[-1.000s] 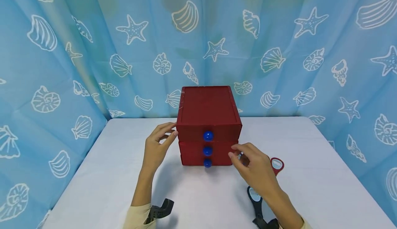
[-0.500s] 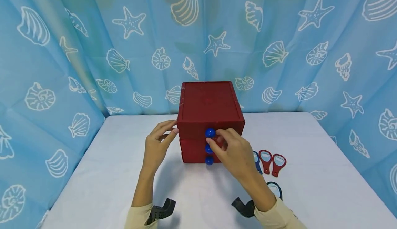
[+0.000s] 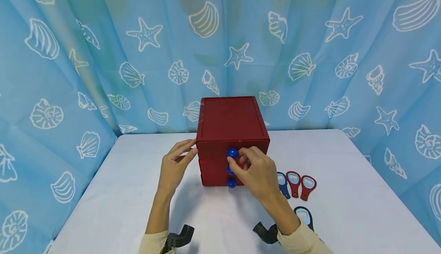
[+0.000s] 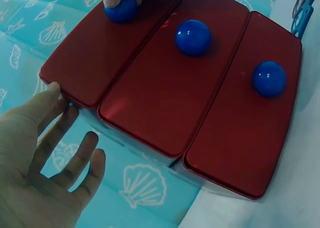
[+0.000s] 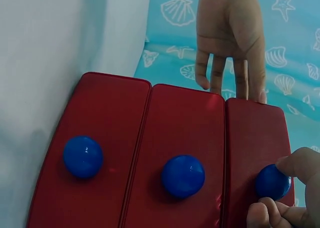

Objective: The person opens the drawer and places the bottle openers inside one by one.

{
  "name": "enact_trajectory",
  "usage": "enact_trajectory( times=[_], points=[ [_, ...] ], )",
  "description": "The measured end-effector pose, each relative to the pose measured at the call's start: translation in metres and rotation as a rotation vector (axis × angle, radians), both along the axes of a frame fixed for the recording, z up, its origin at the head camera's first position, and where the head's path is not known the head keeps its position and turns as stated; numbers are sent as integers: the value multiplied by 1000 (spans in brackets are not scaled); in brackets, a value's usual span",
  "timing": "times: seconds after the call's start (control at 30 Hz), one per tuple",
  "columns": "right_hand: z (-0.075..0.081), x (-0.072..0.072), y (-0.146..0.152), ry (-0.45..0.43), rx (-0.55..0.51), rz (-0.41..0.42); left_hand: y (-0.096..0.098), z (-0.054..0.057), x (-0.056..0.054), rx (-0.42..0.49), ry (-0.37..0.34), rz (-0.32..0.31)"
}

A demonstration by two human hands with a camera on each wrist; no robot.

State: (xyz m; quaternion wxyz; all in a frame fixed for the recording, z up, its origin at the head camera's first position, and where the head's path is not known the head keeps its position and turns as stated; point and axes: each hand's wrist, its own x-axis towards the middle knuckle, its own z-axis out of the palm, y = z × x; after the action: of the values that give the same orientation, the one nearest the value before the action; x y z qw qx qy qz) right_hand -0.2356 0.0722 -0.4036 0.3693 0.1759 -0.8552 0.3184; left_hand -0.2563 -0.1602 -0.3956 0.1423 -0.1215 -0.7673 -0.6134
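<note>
A dark red chest of drawers (image 3: pixel 231 118) stands on the table, with three drawer fronts and a round blue knob on each. My right hand (image 3: pixel 260 173) pinches the top knob (image 5: pixel 270 184) between thumb and fingers. Below it are the middle knob (image 4: pixel 193 37) and the bottom knob (image 4: pixel 269 78); the right fingers partly cover the middle one in the head view. My left hand (image 3: pixel 173 166) is at the chest's left side with its fingers spread loosely, thumb tip at the top drawer's edge in the left wrist view.
Right of the chest lie flat loop-headed pieces with short handles: a blue one (image 3: pixel 283 187), two red ones (image 3: pixel 307 187), and a black one (image 3: pixel 304 215) nearer the right forearm. A blue shell-patterned curtain (image 3: pixel 144 66) hangs behind the white table (image 3: pixel 358 192).
The right hand has moved left from beside the chest to the top knob and now pinches it, uncovering the pieces on the right. The left hand has stayed at the chest's side.
</note>
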Motion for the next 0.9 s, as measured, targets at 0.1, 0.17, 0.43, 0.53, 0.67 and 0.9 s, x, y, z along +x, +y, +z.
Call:
enact_trajectory(
  times=[0.1, 0.17, 0.43, 0.53, 0.67, 0.9],
  points=[
    [-2, 3, 1, 6, -4, 8, -2, -2, -1, 13, 7, -41],
    [-2, 5, 2, 8, -8, 13, -4, -3, -1, 19, 19, -66],
    [-2, 17, 4, -24, -21, 29, -1, -2, -2, -3, 72, -37],
    [-2, 21, 4, -29, -13, 37, 0, -1, -1, 4, 86, -28],
    [-3, 26, 5, -24, -15, 53, 0, 0, 0, 9, 82, -21],
    [-3, 33, 5, -7, -20, 63, 1, 1, 1, 0, 63, -12]
  ],
)
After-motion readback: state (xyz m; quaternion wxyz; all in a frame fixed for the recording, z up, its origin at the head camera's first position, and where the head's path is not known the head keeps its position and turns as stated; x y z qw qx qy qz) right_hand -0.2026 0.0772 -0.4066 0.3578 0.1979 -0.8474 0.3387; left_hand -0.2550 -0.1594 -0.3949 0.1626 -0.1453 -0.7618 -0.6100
